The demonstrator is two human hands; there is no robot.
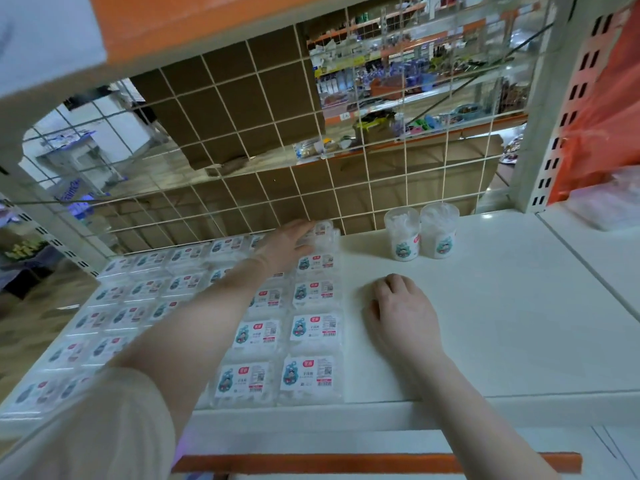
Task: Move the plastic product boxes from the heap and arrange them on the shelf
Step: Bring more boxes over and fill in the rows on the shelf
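Note:
Several clear plastic product boxes with white labels lie in neat rows across the left half of the white shelf. My left hand reaches to the back of the rightmost row, fingers stretched over the rearmost box by the wire grid. Whether it grips that box or only rests on it is unclear. My right hand lies palm down on the bare shelf just right of the rows, fingers loosely curled, holding nothing.
Two round clear tubs with small labels stand at the back of the shelf. A white wire grid closes the back. A perforated upright and an orange bag bound the right side, with a clear packet beside them.

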